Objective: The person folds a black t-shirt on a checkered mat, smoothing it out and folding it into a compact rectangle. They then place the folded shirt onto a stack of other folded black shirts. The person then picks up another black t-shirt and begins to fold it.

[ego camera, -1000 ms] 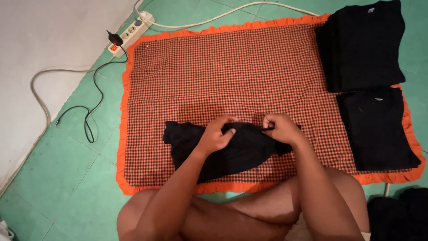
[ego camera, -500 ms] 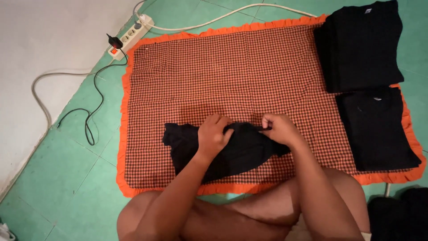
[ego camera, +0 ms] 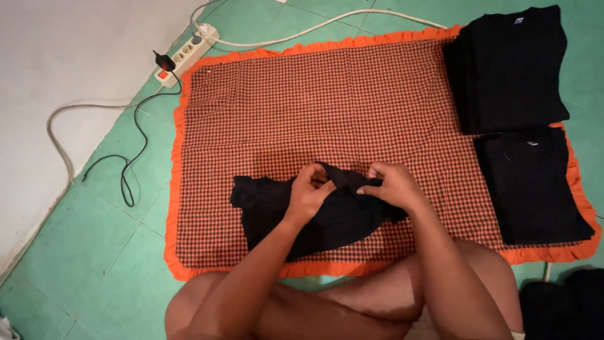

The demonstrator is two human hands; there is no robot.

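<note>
Both hands pinching the black garment [ego camera: 327,214] at its far edge: left hand [ego camera: 309,196], right hand [ego camera: 391,186] close together, cloth bunched crosswise on the checked mat [ego camera: 327,101], near edge.

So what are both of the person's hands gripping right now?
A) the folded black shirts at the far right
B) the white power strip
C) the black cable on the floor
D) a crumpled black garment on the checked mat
D: the left hand and right hand both pinch the top edge of the crumpled black garment lying on the checked mat.
</note>
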